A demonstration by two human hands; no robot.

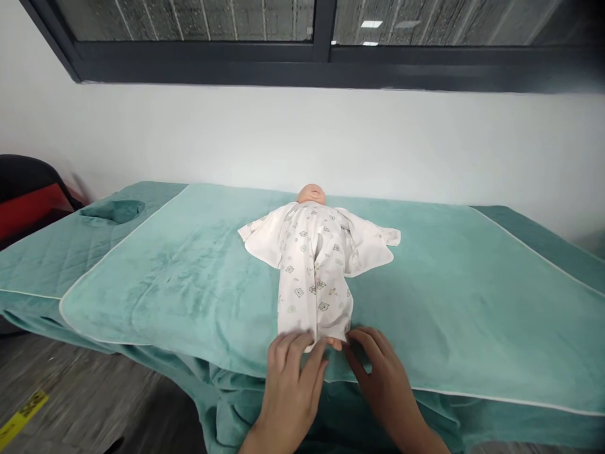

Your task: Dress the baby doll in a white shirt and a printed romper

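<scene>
A baby doll [311, 193] lies on its back on a teal bed cover [189, 277], its head toward the wall. It wears a white baby gown [302, 296] printed with small animal faces, the sleeves spread to both sides. At the gown's lower hem, my left hand [295, 384] has its fingers bent over the left part, thumb close to the middle. My right hand [382, 378] pinches the hem's right corner between thumb and fingers. Between my hands a bit of the doll's foot [334, 343] shows below the hem. The doll's hands are hidden inside the sleeves.
A white wall [302, 139] and a dark window frame [198, 63] rise behind the bed. Some folded teal cloth [113, 211] lies at the left end, near a black and red chair [33, 198]. Yellow tape [23, 419] marks the floor at lower left.
</scene>
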